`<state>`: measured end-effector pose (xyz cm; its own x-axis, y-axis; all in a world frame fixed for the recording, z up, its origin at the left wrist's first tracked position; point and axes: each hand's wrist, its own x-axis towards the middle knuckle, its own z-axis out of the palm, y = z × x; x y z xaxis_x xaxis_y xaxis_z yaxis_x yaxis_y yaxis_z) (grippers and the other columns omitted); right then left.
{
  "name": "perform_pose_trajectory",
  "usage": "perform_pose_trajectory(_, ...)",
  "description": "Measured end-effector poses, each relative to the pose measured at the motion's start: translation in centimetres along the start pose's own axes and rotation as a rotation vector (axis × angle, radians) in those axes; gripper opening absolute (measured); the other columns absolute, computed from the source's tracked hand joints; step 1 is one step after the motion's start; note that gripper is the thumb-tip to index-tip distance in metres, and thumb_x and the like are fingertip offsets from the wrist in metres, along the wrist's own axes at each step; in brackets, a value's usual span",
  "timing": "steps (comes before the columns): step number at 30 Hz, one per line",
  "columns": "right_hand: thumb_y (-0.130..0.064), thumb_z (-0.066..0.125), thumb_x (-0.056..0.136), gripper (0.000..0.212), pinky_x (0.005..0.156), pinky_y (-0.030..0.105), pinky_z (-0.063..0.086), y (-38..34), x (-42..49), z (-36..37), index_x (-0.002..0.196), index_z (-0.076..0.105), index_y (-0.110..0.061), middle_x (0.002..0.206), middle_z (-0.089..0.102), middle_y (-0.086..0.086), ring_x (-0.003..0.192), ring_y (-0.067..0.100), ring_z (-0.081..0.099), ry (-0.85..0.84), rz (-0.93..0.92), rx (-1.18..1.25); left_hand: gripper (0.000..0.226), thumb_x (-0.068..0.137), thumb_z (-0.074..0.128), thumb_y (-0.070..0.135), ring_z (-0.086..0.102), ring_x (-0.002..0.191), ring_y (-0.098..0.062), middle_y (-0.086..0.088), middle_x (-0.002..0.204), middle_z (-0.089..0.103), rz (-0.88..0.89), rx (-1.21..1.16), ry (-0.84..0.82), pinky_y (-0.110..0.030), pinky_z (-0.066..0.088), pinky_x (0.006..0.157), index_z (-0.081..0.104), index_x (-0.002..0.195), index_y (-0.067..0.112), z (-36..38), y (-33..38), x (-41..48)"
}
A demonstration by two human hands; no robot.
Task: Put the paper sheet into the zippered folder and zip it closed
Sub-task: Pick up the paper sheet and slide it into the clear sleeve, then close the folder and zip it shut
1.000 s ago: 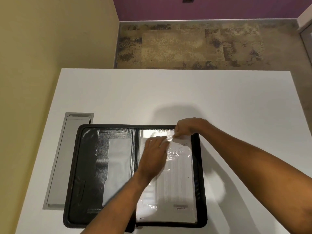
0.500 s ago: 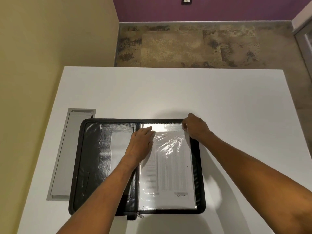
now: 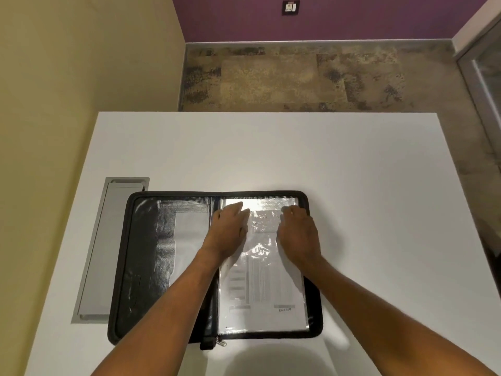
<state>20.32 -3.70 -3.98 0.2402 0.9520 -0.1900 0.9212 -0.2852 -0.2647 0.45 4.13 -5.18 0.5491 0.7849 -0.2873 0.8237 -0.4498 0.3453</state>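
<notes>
A black zippered folder (image 3: 141, 267) lies open and flat on the white table (image 3: 271, 147). Its right half carries a clear plastic sleeve with the printed paper sheet (image 3: 264, 291) inside it. My left hand (image 3: 227, 234) rests palm down on the sleeve's upper left part, near the spine. My right hand (image 3: 298, 234) presses flat on the upper right part of the sleeve. Both hands have their fingers stretched out and hold nothing. The zipper pull (image 3: 219, 342) hangs at the folder's near edge, below the spine.
A grey metal cable hatch (image 3: 108, 248) is set into the table just left of the folder. A yellow wall runs along the table's left side. Mottled tiled floor (image 3: 284, 80) lies beyond the far edge.
My right hand left the sleeve's top right corner and now lies flat on the sleeve. My left hand shifted slightly up. The sheet sits deeper and flatter in the sleeve.
</notes>
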Motion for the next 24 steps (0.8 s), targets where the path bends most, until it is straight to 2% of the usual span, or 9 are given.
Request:
perform_pose_trajectory(2, -0.019, 0.055, 0.093, 0.027, 0.094, 0.036, 0.05, -1.1, -3.5, 1.6, 0.12, 0.06, -0.016, 0.117, 0.063, 0.002, 0.108, 0.02, 0.061, -0.065, -0.107, -0.026, 0.037, 0.101, 0.051, 0.018, 0.044, 0.145, -0.027, -0.006, 0.153, 0.05, -0.079, -0.036, 0.066, -0.047, 0.031, 0.119, 0.06, 0.137, 0.02, -0.5, -0.8, -0.5)
perform_pose_trajectory(4, -0.026, 0.059, 0.095, 0.043, 0.108, 0.037, 0.045, -1.7, -6.9, 3.1, 0.136, 0.053, -0.017, 0.137, 0.057, 0.003, 0.125, 0.02, 0.054, -0.14, -0.13, -0.034, 0.04, 0.101, 0.056, 0.018, 0.042, 0.147, -0.033, -0.011, 0.158, 0.047, -0.21, -0.099, 0.143, -0.048, 0.029, 0.124, 0.061, 0.141, 0.019, -1.3, -2.6, -1.5)
perform_pose_trajectory(8, -0.043, 0.049, 0.104, 0.07, 0.129, 0.045, 0.019, -1.1, -12.4, 5.0, 0.162, 0.019, -0.02, 0.17, 0.02, 0.008, 0.157, 0.027, 0.022, -0.282, -0.044, -0.079, 0.049, 0.098, 0.061, 0.019, 0.041, 0.147, -0.039, -0.019, 0.158, 0.044, -0.459, -0.068, 0.23, -0.057, 0.029, 0.125, 0.056, 0.147, 0.017, -2.7, -7.9, -4.7)
perform_pose_trajectory(10, -0.046, 0.045, 0.106, 0.076, 0.131, 0.044, 0.01, -0.1, -14.5, 5.4, 0.165, 0.004, -0.022, 0.174, 0.001, 0.007, 0.161, 0.025, 0.007, -0.3, -0.008, -0.09, 0.054, 0.098, 0.063, 0.02, 0.035, 0.149, -0.044, -0.025, 0.16, 0.039, -0.561, -0.032, 0.262, -0.062, 0.025, 0.124, 0.051, 0.15, 0.014, -3.1, -10.3, -6.6)
perform_pose_trajectory(12, -0.049, 0.044, 0.106, 0.078, 0.132, 0.042, 0.008, 0.9, -16.2, 5.6, 0.165, 0.0, -0.025, 0.174, -0.007, 0.005, 0.162, 0.022, -0.001, -0.286, 0.015, -0.059, 0.057, 0.099, 0.062, 0.024, 0.032, 0.148, -0.047, -0.029, 0.16, 0.036, -0.662, -0.042, 0.254, -0.064, 0.025, 0.122, 0.046, 0.153, 0.012, -3.4, -12.2, -8.2)
perform_pose_trajectory(18, -0.05, 0.04, 0.106, 0.076, 0.132, 0.042, 0.009, 3.7, -19.2, 6.2, 0.163, -0.007, -0.031, 0.171, -0.016, -0.002, 0.16, 0.015, -0.008, -0.248, 0.05, -0.035, 0.067, 0.103, 0.058, 0.033, 0.035, 0.142, -0.053, -0.03, 0.158, 0.033, -0.841, -0.173, 0.191, -0.07, 0.035, 0.114, 0.027, 0.158, 0.011, -3.9, -14.6, -10.6)
perform_pose_trajectory(20, -0.047, 0.042, 0.106, 0.077, 0.132, 0.041, 0.01, 3.9, -19.7, 6.3, 0.162, -0.008, -0.031, 0.171, -0.015, -0.004, 0.16, 0.013, -0.009, -0.241, 0.056, -0.024, 0.064, 0.102, 0.059, 0.031, 0.043, 0.135, -0.055, -0.034, 0.148, 0.043, -0.88, -0.189, 0.214, -0.069, 0.039, 0.109, 0.03, 0.154, 0.008, -4.1, -15.2, -10.9)
perform_pose_trajectory(24, -0.044, 0.047, 0.106, 0.075, 0.131, 0.045, 0.01, 4.0, -19.9, 5.8, 0.165, 0.002, -0.029, 0.173, -0.005, -0.003, 0.161, 0.014, -0.003, -0.258, 0.07, -0.055, 0.06, 0.101, 0.062, 0.026, 0.052, 0.126, -0.058, -0.038, 0.136, 0.053, -0.905, -0.258, 0.256, -0.065, 0.046, 0.104, 0.038, 0.148, -0.003, -5.1, -16.3, -10.8)
